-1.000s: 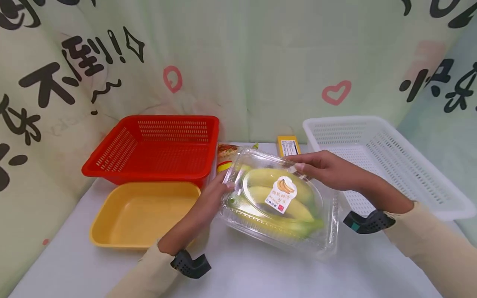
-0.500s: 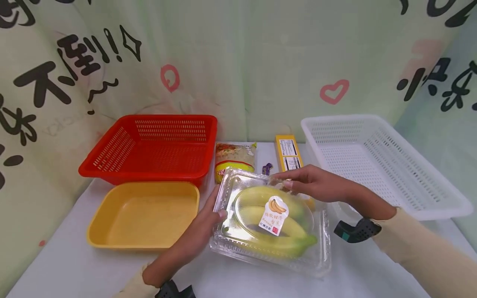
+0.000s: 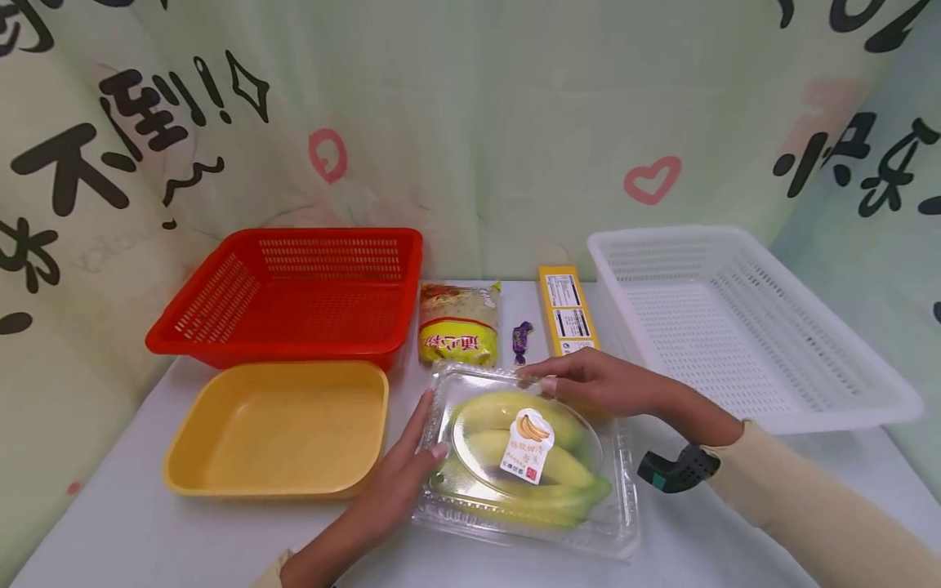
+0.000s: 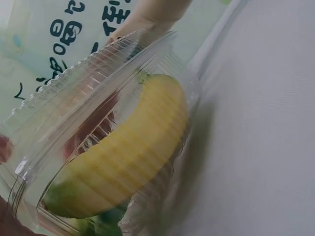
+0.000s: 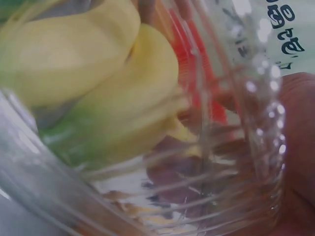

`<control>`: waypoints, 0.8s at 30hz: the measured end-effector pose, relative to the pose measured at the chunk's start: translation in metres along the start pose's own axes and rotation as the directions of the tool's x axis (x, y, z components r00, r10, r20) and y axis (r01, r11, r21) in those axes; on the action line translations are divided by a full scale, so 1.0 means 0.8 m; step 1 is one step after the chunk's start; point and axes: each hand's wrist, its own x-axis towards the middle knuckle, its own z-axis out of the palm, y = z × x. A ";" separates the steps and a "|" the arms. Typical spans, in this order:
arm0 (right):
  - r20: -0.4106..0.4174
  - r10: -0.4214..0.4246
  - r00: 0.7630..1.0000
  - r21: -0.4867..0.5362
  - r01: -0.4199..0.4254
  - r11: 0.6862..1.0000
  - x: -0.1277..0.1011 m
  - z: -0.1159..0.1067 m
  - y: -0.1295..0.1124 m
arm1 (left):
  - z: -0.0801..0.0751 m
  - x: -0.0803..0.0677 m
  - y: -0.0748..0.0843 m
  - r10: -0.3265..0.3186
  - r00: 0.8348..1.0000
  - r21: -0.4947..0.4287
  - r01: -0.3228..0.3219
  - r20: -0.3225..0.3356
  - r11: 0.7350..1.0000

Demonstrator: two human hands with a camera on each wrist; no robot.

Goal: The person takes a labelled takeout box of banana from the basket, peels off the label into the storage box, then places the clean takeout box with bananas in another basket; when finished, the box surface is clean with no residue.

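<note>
A clear plastic clamshell box [image 3: 617, 506] of bananas [image 3: 566, 465], with a white banana label [image 3: 527, 445] on its lid, sits low over the front middle of the table, slightly tilted. My left hand [image 3: 393, 490] grips its left edge, thumb on top. At the far edge, my right hand [image 3: 606, 384] holds the rim between thumb and fingers. The left wrist view looks through the side wall at one yellow banana [image 4: 128, 147], the white cloth close beside the box. Bananas with green ends [image 5: 123, 98] fill the right wrist view behind the ribbed plastic.
Behind the box lie a pasta bag [image 3: 459, 327], a small purple-wrapped candy [image 3: 521, 341] and a yellow carton [image 3: 566, 306]. To the left stand a red basket [image 3: 331, 318] and a yellow tray [image 3: 279, 429]; a white basket [image 3: 742, 327] is on the right.
Both hands have brought the banana box down and toward me, slightly left. The pasta bag, candy and more of the yellow carton have come into sight behind it.
</note>
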 end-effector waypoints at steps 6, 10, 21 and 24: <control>0.006 -0.001 1.000 -0.040 0.001 0.999 0.006 0.010 -0.003 | -0.001 -0.004 -0.012 0.015 1.000 -0.005 -0.015 -0.024 1.000; 0.008 -0.018 1.000 -0.039 0.019 0.999 0.008 0.014 -0.002 | 0.000 -0.006 -0.016 0.013 0.999 0.007 -0.012 -0.034 1.000; 0.018 0.005 1.000 -0.033 -0.004 0.999 0.018 0.028 0.003 | 0.003 -0.009 -0.028 0.018 0.995 -0.108 -0.028 -0.095 0.994; -0.004 0.019 1.000 -0.053 -0.020 0.998 0.020 0.029 -0.001 | 0.004 -0.009 -0.030 0.004 0.992 -0.129 -0.020 -0.124 0.991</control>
